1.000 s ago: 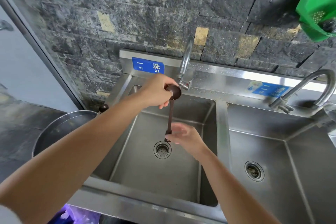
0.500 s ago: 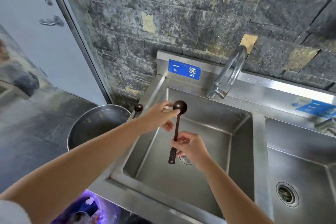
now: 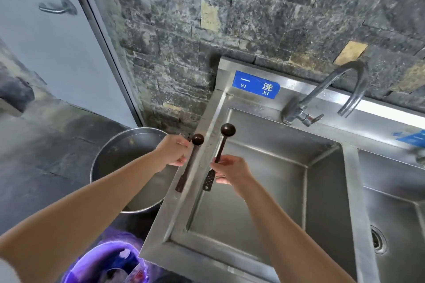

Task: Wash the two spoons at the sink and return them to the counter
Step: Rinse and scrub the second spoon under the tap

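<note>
Two dark brown long-handled spoons are held side by side, bowls up, over the left rim of the steel sink (image 3: 181, 202). My left hand (image 3: 172, 153) grips the left spoon (image 3: 197, 139) high on its handle, just below the bowl. My right hand (image 3: 232, 171) pinches the right spoon (image 3: 227, 130) about midway down its handle, and the perforated handle end hangs below my fingers. The spoons do not touch each other. No water runs from the faucet (image 3: 322, 96).
A large metal pot (image 3: 115, 156) stands on the floor left of the sink. A purple-lined bin (image 3: 103, 264) sits below it at the front. A second basin with a drain (image 3: 377, 240) lies to the right. Dark stone wall behind, a grey door at far left.
My left hand has come off the bowl of the spoon in my right hand and moved left with its own spoon. Both spoons shifted from under the faucet toward the sink's left rim.
</note>
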The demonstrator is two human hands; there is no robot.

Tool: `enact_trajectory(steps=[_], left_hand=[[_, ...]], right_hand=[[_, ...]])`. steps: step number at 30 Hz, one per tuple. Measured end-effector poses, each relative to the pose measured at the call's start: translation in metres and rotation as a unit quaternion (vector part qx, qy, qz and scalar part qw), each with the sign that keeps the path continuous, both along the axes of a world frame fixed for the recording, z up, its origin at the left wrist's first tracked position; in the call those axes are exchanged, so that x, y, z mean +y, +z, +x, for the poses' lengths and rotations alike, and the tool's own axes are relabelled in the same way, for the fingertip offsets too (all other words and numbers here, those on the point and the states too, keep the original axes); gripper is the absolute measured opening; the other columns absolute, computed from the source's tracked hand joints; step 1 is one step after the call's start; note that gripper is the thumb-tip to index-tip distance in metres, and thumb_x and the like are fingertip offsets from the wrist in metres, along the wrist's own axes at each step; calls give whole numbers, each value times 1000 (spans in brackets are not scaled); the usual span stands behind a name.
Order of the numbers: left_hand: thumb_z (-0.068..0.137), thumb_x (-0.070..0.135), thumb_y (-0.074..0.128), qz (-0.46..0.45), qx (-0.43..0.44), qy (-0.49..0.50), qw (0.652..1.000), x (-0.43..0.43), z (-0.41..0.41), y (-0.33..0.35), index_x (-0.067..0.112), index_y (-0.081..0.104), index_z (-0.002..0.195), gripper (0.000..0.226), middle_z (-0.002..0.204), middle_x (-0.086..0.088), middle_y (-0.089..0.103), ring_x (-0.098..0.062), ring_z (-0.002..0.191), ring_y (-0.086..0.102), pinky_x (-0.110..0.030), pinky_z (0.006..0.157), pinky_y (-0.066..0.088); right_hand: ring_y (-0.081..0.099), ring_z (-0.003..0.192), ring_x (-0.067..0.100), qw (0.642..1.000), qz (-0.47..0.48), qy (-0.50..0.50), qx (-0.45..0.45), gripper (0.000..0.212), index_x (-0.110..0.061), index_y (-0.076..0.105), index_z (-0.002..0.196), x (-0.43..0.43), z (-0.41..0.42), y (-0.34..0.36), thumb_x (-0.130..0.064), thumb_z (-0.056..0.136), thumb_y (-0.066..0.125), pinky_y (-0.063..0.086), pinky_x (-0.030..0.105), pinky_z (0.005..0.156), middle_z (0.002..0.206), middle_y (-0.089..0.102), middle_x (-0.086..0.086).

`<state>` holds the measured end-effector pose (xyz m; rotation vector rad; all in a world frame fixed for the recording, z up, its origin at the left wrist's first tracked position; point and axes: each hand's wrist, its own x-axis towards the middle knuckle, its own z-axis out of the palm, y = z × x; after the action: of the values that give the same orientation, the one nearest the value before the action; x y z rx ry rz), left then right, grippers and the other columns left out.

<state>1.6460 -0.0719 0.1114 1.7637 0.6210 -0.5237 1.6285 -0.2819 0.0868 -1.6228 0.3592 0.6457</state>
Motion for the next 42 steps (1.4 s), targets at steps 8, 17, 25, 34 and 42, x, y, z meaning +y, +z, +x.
enact_trajectory(steps=[8,17,25,34,42], left_hand=[[83,7,71,88,38,-69,993,10,-7,-61,14,72,94,13,75,-9,72,-16,57,68,-25,53,59],[73,28,82,186,-14,-98,978,3,-2,-92,21,75,92,22,92,1,74,-22,85,71,-38,79,60],[74,28,81,182,-25,-104,977,8,-1,-100,23,78,86,13,82,5,76,-16,80,72,-34,82,59],[78,3,78,-12,119,-15,993,0,-12,-81,7,70,91,16,75,-12,76,-22,62,75,-31,57,62],[75,2,80,-87,108,-33,990,-17,-52,-57,6,72,97,23,97,-15,74,-22,76,75,-30,62,61]], right_hand=[[74,66,16,998,14,-18,59,18,-10,74,95,27,-2,-32,-11,78,81,59,27,63,77,77,6],[68,69,18,994,9,-23,106,32,-3,70,109,41,0,-70,-10,80,81,58,28,65,88,72,14],[70,62,15,990,1,-10,142,26,-4,73,104,57,-3,-90,-9,80,80,57,28,62,80,74,9],[74,77,21,990,41,-1,138,29,-6,73,108,46,-13,-73,-12,81,80,59,31,66,94,77,13],[69,86,28,991,60,-3,120,36,-2,67,117,4,-35,-34,-7,83,77,59,37,78,108,72,22]])
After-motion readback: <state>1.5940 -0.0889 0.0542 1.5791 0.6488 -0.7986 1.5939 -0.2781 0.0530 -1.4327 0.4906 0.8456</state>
